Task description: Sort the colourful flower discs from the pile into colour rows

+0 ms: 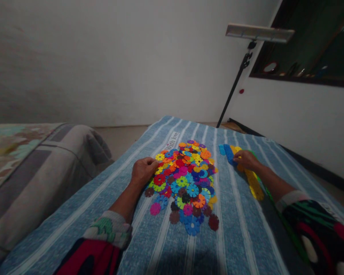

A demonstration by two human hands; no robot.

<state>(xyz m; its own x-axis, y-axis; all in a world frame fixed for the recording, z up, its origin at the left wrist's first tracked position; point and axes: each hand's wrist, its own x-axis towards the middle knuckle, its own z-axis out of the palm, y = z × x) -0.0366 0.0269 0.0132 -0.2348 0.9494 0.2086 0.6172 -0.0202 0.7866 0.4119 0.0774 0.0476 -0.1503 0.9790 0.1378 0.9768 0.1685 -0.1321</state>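
A heap of several colourful plastic interlocking discs (pixel 186 179) lies on a blue striped cloth (pixel 240 229). My left hand (pixel 143 170) rests at the heap's left edge with its fingers curled onto the discs there. My right hand (pixel 246 159) lies to the right of the heap, fingers closed on a row of joined discs (pixel 253 183), blue at its far end and yellow towards me. What the left fingers pinch is too small to name.
A grey cushion or rolled bedding (pixel 60 164) lies to the left of the cloth. A lamp on a black stand (pixel 240 72) rises behind the cloth by the white wall. A dark shelf recess (pixel 312 42) is at the upper right.
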